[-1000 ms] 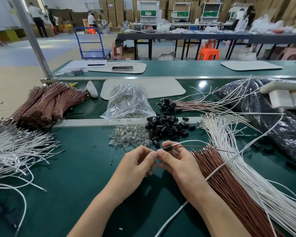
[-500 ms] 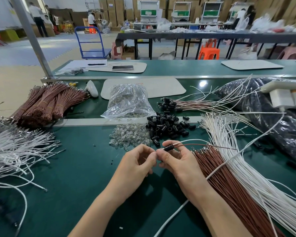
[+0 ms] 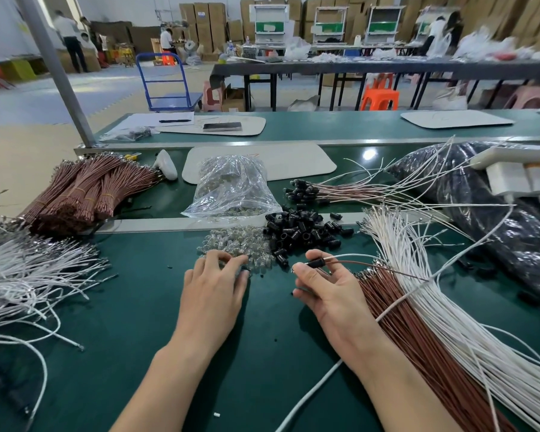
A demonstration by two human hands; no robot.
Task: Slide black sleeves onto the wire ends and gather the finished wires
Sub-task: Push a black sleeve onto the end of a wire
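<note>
Black sleeve (image 3: 316, 262) is on the end of a brown wire (image 3: 356, 263), pinched btwn thumb and index of the right hand (image 3: 329, 289), held just above the green bench (image 3: 138, 322). Other fingers of that hand are loosely fanned out. Thin white wire (image 3: 349, 255) leaves the same pinch and arcs off to the right w/ the brown one.

Left hand (image 3: 212, 288) is palm down, fingers spread, tips resting on the near edge of the clear-bulb pile (image 3: 237, 244). Can't tell if it has one picked up.

Loose sleeve pile (image 3: 303, 232) is just right of the bulbs and just beyond the right hand. Behind it, past the bench's metal strip (image 3: 156, 224), lie the finished wires (image 3: 340, 191), black-capped ends pointing left, approx level w/ the clear plastic bag (image 3: 231, 188).

Stock on the right side: brown wire fan (image 3: 418, 338) touching the right wrist, white wire fan (image 3: 449, 307) beside it on the outer side. Thick white cable (image 3: 309, 397) runs under the right forearm.

Left side: tied brown bundles (image 3: 85, 191) at the back, loose white wires (image 3: 28, 275) nearer. Black bag (image 3: 496, 219) far right w/ a white power block (image 3: 518, 176) on top of it.
</note>
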